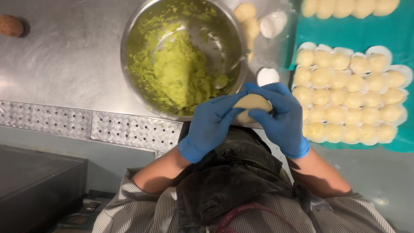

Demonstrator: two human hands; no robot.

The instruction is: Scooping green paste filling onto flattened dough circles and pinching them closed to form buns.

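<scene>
Pale dough pinched between two blue-gloved hands

Blue gloves cover both hands. The left hand (211, 123) and the right hand (280, 116) meet in front of the person's chest, each curled closed around one pale dough piece (251, 103), which sits between them; fingertips press its edges from both sides, and only its upper face shows between the fingers.

Just beyond the dough piece stands a round steel bowl (134, 30) holding a mound of green paste (172, 71), smeared up the inner wall. An empty white paper cup (267, 77) lies just beside the bowl's rim, close above the right hand. More pale dough lumps (246, 19) rest past the bowl's far edge.

To the right of the bowl, a teal tray (401, 41) carries rows of finished pale balls (345, 97) seated in white paper cups, packed touching one another. Far to the left of the bowl, a single brown ball (10, 26) sits on the steel counter (64, 56). A dark apron (233, 177) over a striped shirt fills the near edge.
</scene>
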